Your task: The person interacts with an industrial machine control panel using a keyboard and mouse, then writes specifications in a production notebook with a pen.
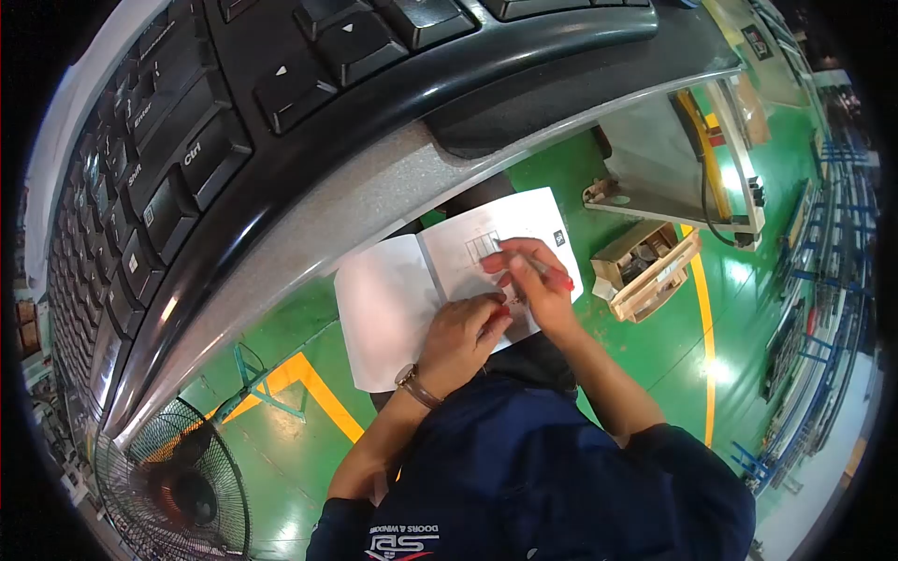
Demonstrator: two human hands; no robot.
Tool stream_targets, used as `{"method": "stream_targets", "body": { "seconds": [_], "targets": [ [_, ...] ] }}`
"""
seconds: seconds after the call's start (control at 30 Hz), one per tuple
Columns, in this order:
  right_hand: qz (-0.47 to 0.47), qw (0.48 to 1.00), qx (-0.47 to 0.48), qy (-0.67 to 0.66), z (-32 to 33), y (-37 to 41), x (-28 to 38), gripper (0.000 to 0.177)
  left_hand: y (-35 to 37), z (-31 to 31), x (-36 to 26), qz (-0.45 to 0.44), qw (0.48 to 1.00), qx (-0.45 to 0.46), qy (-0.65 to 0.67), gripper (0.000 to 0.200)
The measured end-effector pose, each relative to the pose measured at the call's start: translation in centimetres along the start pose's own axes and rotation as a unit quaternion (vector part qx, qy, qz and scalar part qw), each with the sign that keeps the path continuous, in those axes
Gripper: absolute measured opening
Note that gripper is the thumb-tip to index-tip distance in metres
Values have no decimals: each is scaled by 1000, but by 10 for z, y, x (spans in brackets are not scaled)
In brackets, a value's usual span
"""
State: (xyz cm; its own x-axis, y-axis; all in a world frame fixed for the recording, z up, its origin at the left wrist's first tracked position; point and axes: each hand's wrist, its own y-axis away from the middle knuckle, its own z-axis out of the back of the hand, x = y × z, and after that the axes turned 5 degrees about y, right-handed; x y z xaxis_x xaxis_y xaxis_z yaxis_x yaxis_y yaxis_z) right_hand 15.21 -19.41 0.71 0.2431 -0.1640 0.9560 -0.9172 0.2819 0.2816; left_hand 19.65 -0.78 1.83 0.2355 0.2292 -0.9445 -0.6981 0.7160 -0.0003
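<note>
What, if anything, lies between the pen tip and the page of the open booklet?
Nothing visible. The right hand holds the pen with its tip at the right page of the booklet, by a printed grid. The left hand rests lower on that page, beside the tip, not under it.

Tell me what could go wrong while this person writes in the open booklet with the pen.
1. The open booklet shows no firm surface under it, only dark clothing and floor around it, so it may flex or slide under the pen.
2. The left hand presses only the right page; the blank left page lies free and could fold over.
3. The right hand writes right beside the left fingers, so fresh ink might smudge.
</note>
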Motion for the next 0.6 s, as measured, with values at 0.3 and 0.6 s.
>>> {"method": "stream_targets", "body": {
  "seconds": [0.3, 0.6],
  "targets": [
    [-45, 987, 35, -148, -32, 24, 16, 22, 5, 12, -4, 246, 899, -31, 362, 33],
    [32, 976, -175, -123, 10, -19, 18, 30, 40, 76, 64, 113, 902, -411, -75, 45]
  ]
}}
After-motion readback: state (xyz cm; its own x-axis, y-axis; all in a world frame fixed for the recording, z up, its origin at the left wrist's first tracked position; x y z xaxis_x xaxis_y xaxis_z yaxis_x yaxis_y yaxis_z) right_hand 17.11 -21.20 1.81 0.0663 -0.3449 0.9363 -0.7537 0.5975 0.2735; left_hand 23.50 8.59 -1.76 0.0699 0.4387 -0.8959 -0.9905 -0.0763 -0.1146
